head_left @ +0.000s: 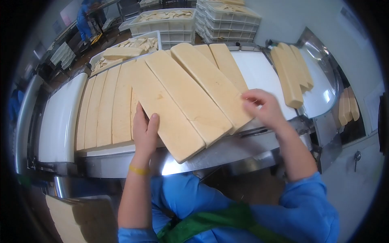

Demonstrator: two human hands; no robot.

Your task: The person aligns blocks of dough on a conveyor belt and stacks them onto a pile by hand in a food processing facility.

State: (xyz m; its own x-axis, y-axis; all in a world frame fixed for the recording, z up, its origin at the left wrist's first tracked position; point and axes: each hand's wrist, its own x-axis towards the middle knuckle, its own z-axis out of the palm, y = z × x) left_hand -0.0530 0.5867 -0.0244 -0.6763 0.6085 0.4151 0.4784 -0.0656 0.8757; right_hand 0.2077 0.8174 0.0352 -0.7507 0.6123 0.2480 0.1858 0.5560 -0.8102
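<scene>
Three long pale-yellow slabs (186, 95) lie fanned and slanted over a row of similar slabs (106, 107), their near ends jutting past the belt's front edge. My left hand (146, 131) holds the leftmost slanted slab by its left edge, thumb on the near side and fingers partly hidden behind it. At the right slab's near right corner is my right hand (263, 107), its fingers curled and close to the thumb. Whether it pinches the slab or a small scrap, I cannot tell.
White conveyor belt (60, 117) shows at the left. More slabs (288, 77) stand by a curved metal chute (324, 87) at the right. Behind are a crate of pieces (159, 36) and stacked crates (231, 24). A person in blue (84, 22) stands far left.
</scene>
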